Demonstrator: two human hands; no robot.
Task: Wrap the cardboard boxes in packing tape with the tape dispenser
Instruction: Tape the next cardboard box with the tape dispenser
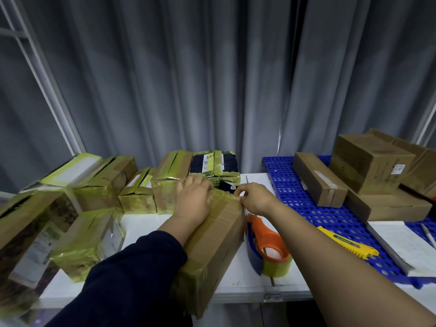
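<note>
One long box [212,234] under both hands, flat on the table [146,223], near end jutting past the edge. Left hand [193,199] laid on the far top face, fingers [200,185] straight and spread, pressing down. Right hand [254,199] at the far right corner, thumb and forefinger tips [238,193] pinched on what looks like a tape [226,197] end; too small to be sure.

Likely light and stiff, corrugated walls firm at edges and corners but soft mid-face. Slick where taped, grippier on bare card. Best held flat-palmed on top or clamped across the long edges; with that overhang, liable to tip if pressed near the front.

Just below the right wrist, touching or almost touching the box's side: the dispenser [269,246], lying unheld. Beyond and left of the left fingers, wrapped boxes [139,192], glossy yellow-green. Well right of the right fingers, a mat [330,215] with plain boxes [370,161] and a knife [346,241].
</note>
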